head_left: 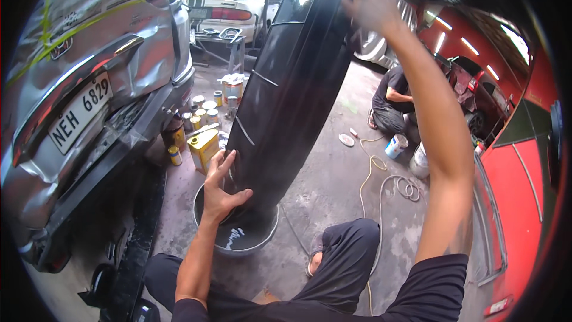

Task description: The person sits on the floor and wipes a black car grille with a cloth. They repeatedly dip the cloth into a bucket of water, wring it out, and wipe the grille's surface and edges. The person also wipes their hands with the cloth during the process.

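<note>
Above the bucket (256, 235) at near left, the black panel (292, 71) tilts, its edge best steadied in the left hand's (220, 194) wide hold; the blurred far right hand's (372, 9) grip cannot be told.

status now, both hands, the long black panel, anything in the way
Left hand against lower edge of long black panel; right hand blurred near its upper end; panel slanting down to round dark bucket; nothing visibly blocking.
</note>
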`<state>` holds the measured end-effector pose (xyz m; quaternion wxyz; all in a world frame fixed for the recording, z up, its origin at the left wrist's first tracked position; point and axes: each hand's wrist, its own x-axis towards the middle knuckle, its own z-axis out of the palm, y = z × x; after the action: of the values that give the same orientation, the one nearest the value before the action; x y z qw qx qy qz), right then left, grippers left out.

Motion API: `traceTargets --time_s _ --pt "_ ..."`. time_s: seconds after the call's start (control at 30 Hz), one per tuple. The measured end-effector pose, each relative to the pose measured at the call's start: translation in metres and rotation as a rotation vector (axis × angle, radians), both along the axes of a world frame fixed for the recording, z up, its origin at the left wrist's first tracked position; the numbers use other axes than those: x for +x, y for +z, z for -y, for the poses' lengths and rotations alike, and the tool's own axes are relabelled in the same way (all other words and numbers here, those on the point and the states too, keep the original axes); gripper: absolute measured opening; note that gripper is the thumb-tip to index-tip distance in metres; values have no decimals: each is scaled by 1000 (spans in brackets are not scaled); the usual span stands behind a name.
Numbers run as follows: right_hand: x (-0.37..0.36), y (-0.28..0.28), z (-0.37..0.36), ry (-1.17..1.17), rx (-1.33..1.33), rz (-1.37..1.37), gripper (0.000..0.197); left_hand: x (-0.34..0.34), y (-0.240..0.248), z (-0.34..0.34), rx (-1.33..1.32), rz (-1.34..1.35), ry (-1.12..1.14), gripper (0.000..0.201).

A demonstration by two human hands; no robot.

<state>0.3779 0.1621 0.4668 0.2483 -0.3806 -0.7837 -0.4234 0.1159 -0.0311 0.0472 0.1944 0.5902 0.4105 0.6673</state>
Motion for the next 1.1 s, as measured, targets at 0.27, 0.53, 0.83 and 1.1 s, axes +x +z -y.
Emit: traceTargets --time_s 0.27,0.53,0.83,1.1 --pt "-30 -54 5 123 -44 -107 32 -3 -5 0 16 199 -43 102" --pt "-49 -145 31 193 196 -458 50 2 -2 3 27 23 80 100" --pt "-38 -209 57 261 -212 -172 33 7 -4 -2 -14 74 99 99" --pt "0 -92 -3 423 -86 24 31 0 -12 -5 -3 134 20 100"
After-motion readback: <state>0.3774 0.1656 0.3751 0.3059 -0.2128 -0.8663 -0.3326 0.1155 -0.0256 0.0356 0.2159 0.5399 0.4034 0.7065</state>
